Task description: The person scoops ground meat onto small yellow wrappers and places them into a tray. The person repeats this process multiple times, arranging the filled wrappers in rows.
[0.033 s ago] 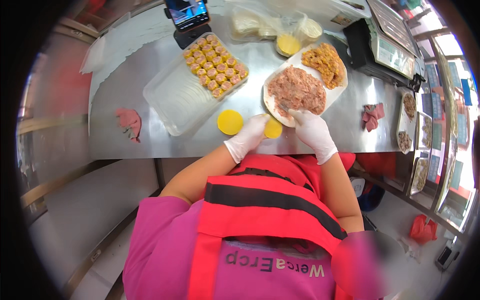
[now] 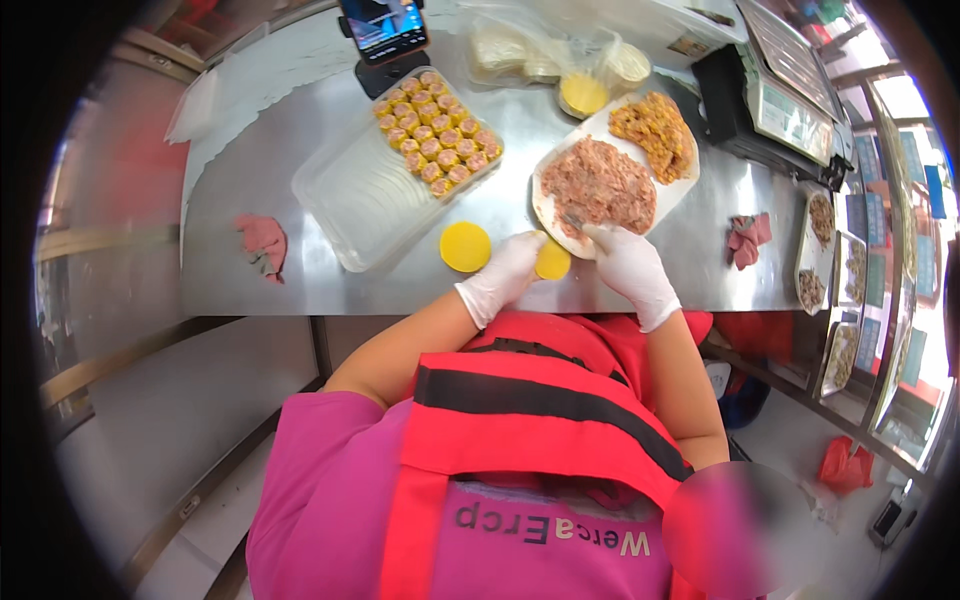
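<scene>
My left hand (image 2: 505, 275), in a white glove, holds a round yellow wrapper (image 2: 552, 262) at the near edge of the steel table (image 2: 250, 280). My right hand (image 2: 630, 265), also gloved, grips a small grey utensil (image 2: 573, 221) whose tip rests in the pink minced filling (image 2: 598, 185) on a white plate (image 2: 540, 200). A small stack of yellow wrappers (image 2: 465, 246) lies just left of my left hand. A clear plastic tray (image 2: 340, 200) further back holds several filled yellow dumplings (image 2: 435, 135) at its far end.
Behind the filling sits a pile of yellow dumplings (image 2: 655, 125) and a tub of wrappers (image 2: 583, 95). A phone (image 2: 383, 25) stands at the back. Pink cloths lie at the left (image 2: 262, 240) and right (image 2: 748, 238). A scale (image 2: 790, 95) stands far right.
</scene>
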A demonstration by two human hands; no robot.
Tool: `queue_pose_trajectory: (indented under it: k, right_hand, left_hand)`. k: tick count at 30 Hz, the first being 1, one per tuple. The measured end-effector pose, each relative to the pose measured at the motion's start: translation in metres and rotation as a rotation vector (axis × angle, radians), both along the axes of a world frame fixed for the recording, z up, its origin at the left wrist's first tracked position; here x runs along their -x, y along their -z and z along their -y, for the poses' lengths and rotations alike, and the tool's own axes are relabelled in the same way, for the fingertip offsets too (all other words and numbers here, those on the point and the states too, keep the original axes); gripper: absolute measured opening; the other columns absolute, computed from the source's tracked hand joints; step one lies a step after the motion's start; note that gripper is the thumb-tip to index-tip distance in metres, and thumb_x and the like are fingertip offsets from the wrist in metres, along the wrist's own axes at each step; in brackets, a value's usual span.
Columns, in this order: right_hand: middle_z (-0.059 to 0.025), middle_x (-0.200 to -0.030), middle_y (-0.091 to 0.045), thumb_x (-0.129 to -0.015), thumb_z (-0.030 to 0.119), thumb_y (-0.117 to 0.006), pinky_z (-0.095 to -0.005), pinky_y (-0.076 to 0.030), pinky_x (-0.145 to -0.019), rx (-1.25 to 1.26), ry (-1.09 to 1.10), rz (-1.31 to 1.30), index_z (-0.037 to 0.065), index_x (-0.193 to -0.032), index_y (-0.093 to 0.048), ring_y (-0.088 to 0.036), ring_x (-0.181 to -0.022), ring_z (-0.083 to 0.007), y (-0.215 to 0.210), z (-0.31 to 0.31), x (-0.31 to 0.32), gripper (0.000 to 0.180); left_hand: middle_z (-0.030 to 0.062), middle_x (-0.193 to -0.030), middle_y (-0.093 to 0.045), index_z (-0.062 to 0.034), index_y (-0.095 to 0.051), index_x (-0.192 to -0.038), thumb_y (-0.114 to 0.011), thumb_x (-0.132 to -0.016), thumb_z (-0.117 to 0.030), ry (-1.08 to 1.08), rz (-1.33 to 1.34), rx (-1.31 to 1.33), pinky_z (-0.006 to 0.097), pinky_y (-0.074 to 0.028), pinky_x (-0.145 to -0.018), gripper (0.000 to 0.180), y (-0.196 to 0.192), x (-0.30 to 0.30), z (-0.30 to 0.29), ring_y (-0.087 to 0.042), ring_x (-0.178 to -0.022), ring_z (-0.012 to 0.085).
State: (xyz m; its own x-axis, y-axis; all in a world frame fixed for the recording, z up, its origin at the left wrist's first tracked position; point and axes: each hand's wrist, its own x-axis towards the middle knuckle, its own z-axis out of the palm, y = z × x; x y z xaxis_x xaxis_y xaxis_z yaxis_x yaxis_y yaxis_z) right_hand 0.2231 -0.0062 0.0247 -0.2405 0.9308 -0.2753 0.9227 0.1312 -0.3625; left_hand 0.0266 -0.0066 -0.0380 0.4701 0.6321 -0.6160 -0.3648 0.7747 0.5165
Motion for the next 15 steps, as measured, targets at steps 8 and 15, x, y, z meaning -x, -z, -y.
queue_pose_trajectory:
  k: [8,15]
  right_hand:
    - [-0.02,-0.101,-0.066,-0.09,0.011,-0.046,-0.0404,-0.048,-0.085,0.063,0.256,-0.024,0.011,-0.116,-0.065,-0.061,-0.098,-0.036,-0.016,0.021,-0.011,0.032]
    - [-0.0149,-0.081,-0.066,-0.091,0.01,-0.046,-0.0365,-0.049,-0.069,0.127,0.28,-0.449,0.006,-0.122,-0.06,-0.062,-0.071,-0.0251,0.015,0.029,-0.01,0.034]
  left_hand:
    - [0.0118,-0.114,-0.06,0.0026,-0.052,-0.119,-0.04,-0.099,-0.024,-0.043,-0.029,-0.039,0.035,-0.052,-0.084,0.036,0.002,0.001,-0.003,-0.061,-0.101,0.0201]
    - [0.0136,-0.114,-0.059,0.0036,-0.052,-0.119,-0.04,-0.099,-0.025,-0.008,0.009,-0.033,0.036,-0.054,-0.082,0.037,-0.005,-0.004,-0.009,-0.062,-0.101,0.0219]
